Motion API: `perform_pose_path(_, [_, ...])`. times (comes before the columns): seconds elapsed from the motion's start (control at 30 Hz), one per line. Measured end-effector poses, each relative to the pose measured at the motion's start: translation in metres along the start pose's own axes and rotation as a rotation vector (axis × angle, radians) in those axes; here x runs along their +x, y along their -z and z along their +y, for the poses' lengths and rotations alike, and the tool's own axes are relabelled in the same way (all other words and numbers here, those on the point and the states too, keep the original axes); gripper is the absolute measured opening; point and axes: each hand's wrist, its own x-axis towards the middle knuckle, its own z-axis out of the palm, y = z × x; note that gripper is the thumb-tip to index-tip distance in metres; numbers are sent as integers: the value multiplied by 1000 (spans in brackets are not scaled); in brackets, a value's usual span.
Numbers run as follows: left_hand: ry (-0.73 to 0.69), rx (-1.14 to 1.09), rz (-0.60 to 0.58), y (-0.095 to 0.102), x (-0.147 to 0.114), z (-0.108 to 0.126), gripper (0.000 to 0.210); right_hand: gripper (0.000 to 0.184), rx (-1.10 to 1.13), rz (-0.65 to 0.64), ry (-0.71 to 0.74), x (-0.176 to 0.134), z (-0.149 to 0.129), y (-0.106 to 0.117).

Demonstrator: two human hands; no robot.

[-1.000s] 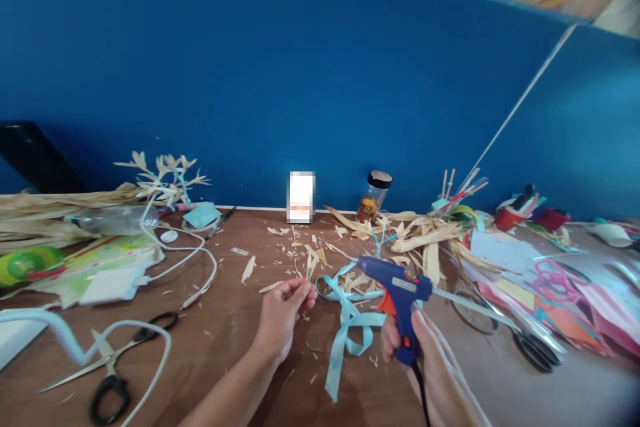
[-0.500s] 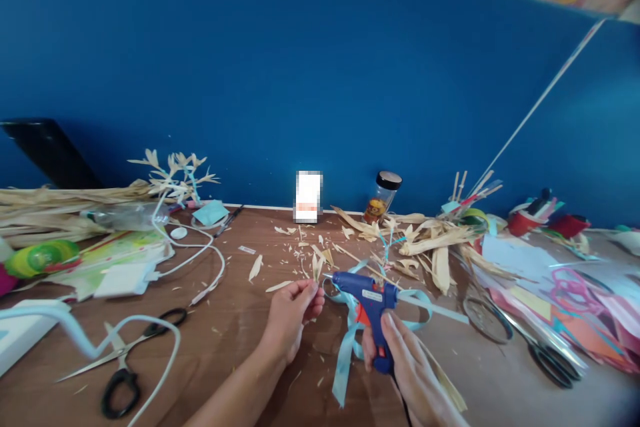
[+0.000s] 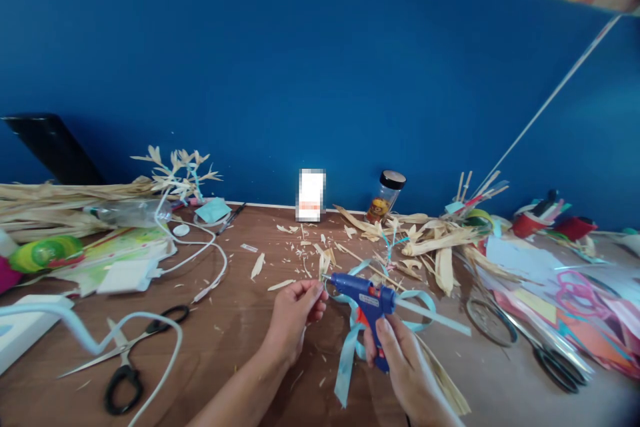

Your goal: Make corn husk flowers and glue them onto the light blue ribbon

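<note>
While the left hand [image 3: 299, 307] has a narrow pinch on a pale husk piece [image 3: 323, 269], I've got the right hand [image 3: 400, 347] wrapped round a blue glue gun [image 3: 361, 289], nozzle right at the husk, can't tell if touching. Both are mid-desk, ribbon [image 3: 344, 373] under the gun, scissors [image 3: 125, 349] near left, jar [image 3: 385, 199] far right.
</note>
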Motion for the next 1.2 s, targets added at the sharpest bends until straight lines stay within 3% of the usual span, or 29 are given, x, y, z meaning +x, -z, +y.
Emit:
perform_pose_path(0.67, [-9,2,-4,0,-1,1,25,35,-184,20,36,-2,-7,3])
perform_pose_path(1.2, [-3,-32,-7,-1,0,2,26,33,-175,-3,43,-2,-9,3])
